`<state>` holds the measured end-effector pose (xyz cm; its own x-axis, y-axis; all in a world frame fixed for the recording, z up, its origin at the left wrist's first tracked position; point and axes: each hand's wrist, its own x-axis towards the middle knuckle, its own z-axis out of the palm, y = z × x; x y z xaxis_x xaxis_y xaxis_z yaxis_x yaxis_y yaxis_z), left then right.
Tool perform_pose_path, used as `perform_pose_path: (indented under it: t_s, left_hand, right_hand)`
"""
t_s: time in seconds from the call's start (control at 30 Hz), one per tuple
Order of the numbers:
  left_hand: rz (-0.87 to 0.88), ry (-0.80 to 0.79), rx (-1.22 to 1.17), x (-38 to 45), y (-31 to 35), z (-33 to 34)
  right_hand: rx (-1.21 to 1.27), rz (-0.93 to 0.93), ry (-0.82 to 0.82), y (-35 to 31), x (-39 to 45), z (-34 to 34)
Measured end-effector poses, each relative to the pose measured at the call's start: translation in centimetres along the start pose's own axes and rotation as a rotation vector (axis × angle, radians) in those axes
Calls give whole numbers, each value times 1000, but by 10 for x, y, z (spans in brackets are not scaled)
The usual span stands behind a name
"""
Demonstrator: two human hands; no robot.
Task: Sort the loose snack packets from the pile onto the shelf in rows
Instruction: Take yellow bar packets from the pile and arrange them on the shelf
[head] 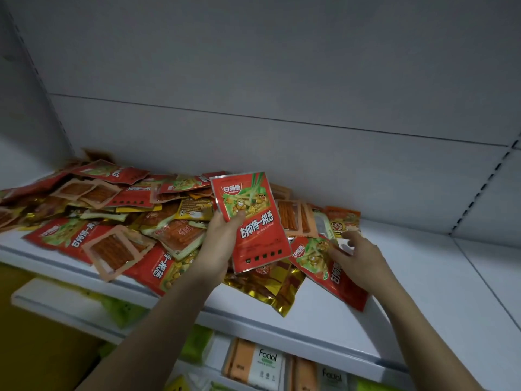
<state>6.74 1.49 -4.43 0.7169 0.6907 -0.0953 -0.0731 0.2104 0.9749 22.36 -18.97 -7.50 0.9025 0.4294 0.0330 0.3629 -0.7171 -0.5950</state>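
Head view: left grip (222, 235) grasps red packet (253, 221); blurred right grip (355, 258) released.

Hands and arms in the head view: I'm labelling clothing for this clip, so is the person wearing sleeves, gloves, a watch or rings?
Nothing worn is visible. Both forearms are bare from the bottom edge of the picture up to the wrists, with no sleeve or cuff in view. The left hand and the right hand are ungloved, and no watch, bracelet or ring shows; the right hand is slightly blurred.
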Motion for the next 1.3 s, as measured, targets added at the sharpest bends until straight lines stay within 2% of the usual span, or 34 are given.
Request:
perform_pose_path:
  t_s: [0.1, 0.23, 0.53, 0.7, 0.87, 0.97, 1.07, 1.17, 1.3]
  left_hand:
    - [-98, 9, -77, 3, -4, 6]
    - [-194, -92, -158, 7, -7, 16]
    - [-137, -127, -61, 14, -11, 38]
    - [-34, -160, -11, 13, -13, 49]
    - [126, -241, 92, 4, -13, 59]
    - [164, -284, 136, -2, -11, 59]
    - [150, -200, 190, -7, -10, 55]
    - [101, -103, 124, -11, -8, 52]
    - [89, -85, 28, -16, -7, 43]
  right_hand:
    - [-108, 66, -103, 12, -2, 0]
    - [11, 105, -79, 17, -3, -6]
    - [767, 143, -6, 41, -23, -41]
    - [1013, 146, 22, 38, -24, -48]
    - [1109, 95, 17, 17, -16, -46]
    - [1151, 70, -6, 2, -9, -42]
    - [1167, 28, -70, -13, -5, -37]
    - [1156, -13, -159, -29, -2, -31]
    - [1113, -79, -274, -51, 1, -14]
